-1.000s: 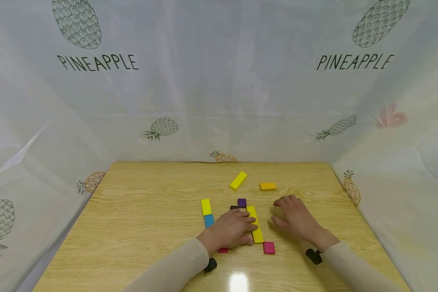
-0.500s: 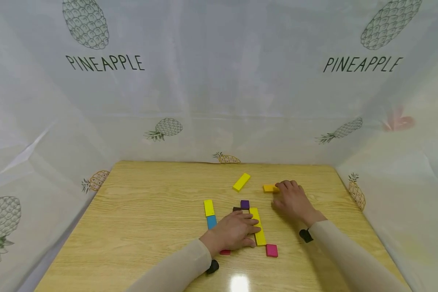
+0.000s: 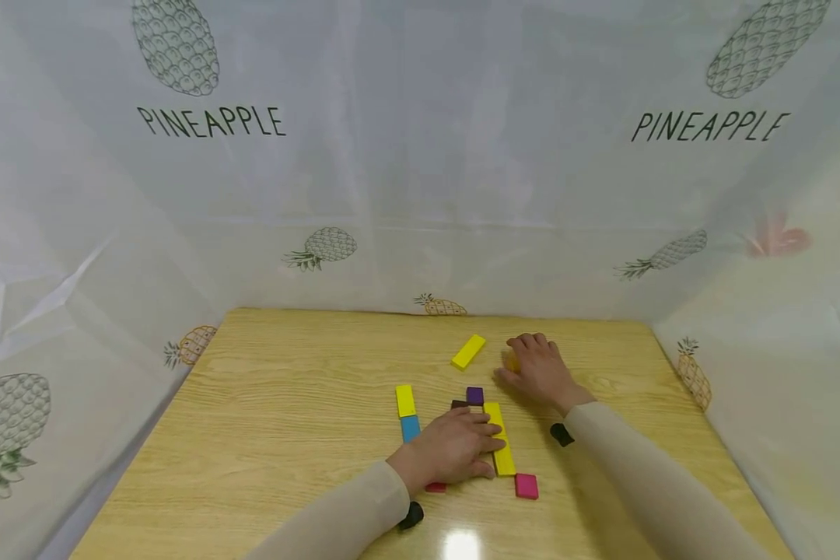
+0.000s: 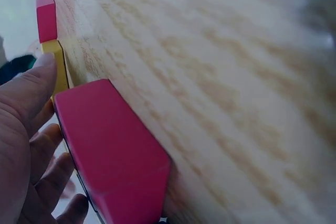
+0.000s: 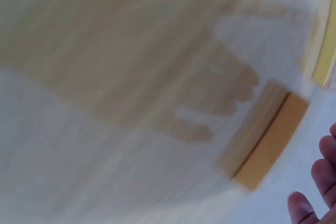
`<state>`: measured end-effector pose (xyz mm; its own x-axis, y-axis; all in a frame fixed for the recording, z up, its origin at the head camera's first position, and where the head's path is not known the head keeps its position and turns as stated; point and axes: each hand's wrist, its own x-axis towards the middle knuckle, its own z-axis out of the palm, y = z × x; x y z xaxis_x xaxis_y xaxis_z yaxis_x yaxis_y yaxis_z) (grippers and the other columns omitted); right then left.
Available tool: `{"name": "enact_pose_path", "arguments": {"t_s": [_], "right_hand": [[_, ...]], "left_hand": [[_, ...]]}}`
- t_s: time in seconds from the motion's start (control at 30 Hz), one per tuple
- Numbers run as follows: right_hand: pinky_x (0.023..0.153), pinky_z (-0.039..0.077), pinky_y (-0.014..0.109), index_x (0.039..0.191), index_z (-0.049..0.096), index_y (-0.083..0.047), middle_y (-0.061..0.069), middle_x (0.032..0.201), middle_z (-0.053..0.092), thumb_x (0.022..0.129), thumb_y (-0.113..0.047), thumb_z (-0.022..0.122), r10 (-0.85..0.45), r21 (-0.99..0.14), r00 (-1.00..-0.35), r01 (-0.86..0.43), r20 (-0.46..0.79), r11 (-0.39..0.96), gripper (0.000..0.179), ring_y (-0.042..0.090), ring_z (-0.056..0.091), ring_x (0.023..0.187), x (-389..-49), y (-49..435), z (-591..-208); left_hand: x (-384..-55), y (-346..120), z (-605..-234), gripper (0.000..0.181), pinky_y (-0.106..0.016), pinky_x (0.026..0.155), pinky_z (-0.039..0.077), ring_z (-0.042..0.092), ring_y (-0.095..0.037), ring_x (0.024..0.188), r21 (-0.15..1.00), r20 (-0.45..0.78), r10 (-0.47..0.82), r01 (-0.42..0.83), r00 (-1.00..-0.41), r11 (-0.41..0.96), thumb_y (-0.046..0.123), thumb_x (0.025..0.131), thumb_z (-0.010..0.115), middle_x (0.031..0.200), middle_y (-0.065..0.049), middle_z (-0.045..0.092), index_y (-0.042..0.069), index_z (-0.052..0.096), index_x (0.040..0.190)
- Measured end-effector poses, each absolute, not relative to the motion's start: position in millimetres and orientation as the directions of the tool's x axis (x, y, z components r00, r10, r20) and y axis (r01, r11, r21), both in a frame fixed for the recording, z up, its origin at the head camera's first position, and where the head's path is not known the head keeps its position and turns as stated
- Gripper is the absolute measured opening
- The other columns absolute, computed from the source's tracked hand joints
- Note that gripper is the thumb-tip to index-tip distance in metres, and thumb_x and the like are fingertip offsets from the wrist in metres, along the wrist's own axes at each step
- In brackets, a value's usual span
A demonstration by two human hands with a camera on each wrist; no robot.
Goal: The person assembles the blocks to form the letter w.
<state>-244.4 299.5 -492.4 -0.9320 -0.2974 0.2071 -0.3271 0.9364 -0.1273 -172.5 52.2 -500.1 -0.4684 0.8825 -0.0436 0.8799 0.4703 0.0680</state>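
My left hand (image 3: 451, 447) lies palm down, fingers extended, over a group of flat coloured blocks, with fingertips on a line of yellow blocks (image 3: 504, 460). Beneath its palm the middle of the group is hidden. In the left wrist view a large pink block (image 4: 110, 145) sits beside the fingers, and the thumb reaches a yellow block (image 4: 61, 77). My right hand (image 3: 540, 372) hovers around an orange block (image 3: 512, 362), mostly covered in the head view. The right wrist view has that orange block (image 5: 273, 142) on the table, apart from the loosely bent fingers (image 5: 323, 174).
A yellow block (image 3: 468, 352) lies separately toward the back. Near the left hand are a purple block (image 3: 474, 396), a yellow block (image 3: 405, 400), a blue block (image 3: 410, 428) and a pink square block (image 3: 526, 486). Pineapple-printed sheeting (image 3: 420, 179) encloses the wooden table (image 3: 287, 373).
My right hand has moved away from me and to the left, up to the orange block. My left hand has stayed on the blocks; the head view has shifted slightly.
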Motion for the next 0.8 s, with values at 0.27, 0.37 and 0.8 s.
{"name": "enact_pose_path", "arguments": {"t_s": [0.27,0.37,0.8], "right_hand": [[0.107,0.041,0.067,0.144,0.056,0.003,0.026,0.141,0.057,0.094,-0.063,0.070,-0.282,-0.130,-0.954,-0.293,0.099,0.947,0.084,0.047,0.049,0.130,-276.6,257.4,-490.9],[0.110,0.039,0.068,0.143,0.056,0.003,0.026,0.142,0.056,0.091,-0.067,0.070,-0.264,-0.134,-0.962,-0.271,0.067,0.953,0.088,0.048,0.049,0.132,-282.9,248.0,-490.9],[0.106,0.039,0.066,0.130,0.062,0.003,0.025,0.134,0.059,0.088,-0.077,0.062,-0.217,-0.117,-0.976,-0.215,0.001,0.970,0.090,0.045,0.049,0.127,-287.5,239.5,-494.2]], "left_hand": [[-173.4,51.0,-501.8,0.050,-0.039,0.128,0.034,0.043,-0.012,0.152,0.058,-0.041,0.882,0.880,-0.469,0.471,0.057,0.106,0.054,0.158,0.015,0.053,0.036,0.060,0.151],[-173.3,50.8,-501.8,0.050,-0.038,0.127,0.034,0.043,-0.011,0.152,0.053,-0.042,0.882,0.881,-0.469,0.471,0.058,0.106,0.054,0.158,0.016,0.053,0.037,0.060,0.150],[-172.6,50.7,-501.6,0.050,-0.037,0.127,0.034,0.043,-0.011,0.152,0.041,-0.046,0.878,0.877,-0.476,0.478,0.059,0.105,0.053,0.157,0.017,0.053,0.038,0.059,0.151]]}}
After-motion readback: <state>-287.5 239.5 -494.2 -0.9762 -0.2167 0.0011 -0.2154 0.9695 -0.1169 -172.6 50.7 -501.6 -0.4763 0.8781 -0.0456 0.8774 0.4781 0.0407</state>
